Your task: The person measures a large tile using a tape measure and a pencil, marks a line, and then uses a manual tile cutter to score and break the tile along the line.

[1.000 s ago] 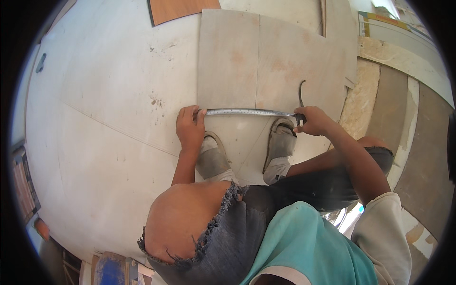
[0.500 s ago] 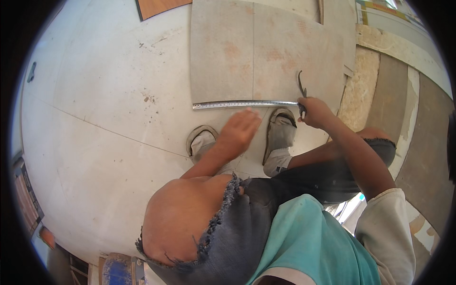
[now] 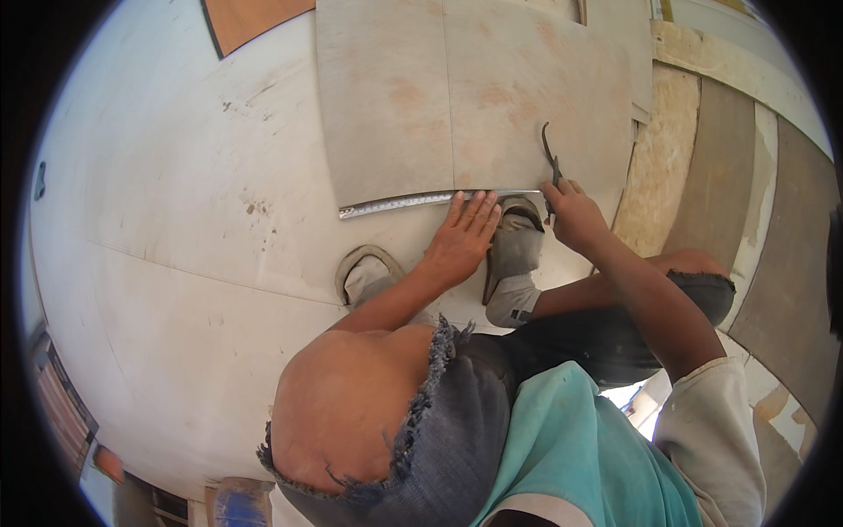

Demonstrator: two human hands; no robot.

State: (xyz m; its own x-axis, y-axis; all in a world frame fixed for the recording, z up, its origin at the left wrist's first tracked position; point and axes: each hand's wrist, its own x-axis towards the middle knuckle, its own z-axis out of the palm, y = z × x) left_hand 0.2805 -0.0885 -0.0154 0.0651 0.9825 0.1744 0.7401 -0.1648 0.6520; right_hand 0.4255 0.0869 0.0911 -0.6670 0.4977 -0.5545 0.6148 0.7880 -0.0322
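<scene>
The grey board (image 3: 509, 114) lies ahead; the left hand (image 3: 461, 244) reaches forward, palm down, fingers straight, gripping nothing; the right hand (image 3: 577, 218) curls around one end of the tape measure (image 3: 395, 204), stretched along the board's near edge.

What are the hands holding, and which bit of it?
The right hand holds the tape measure by its dark end. The left hand isn't gripping: its fingertips lie flat over the silver strip.
</scene>
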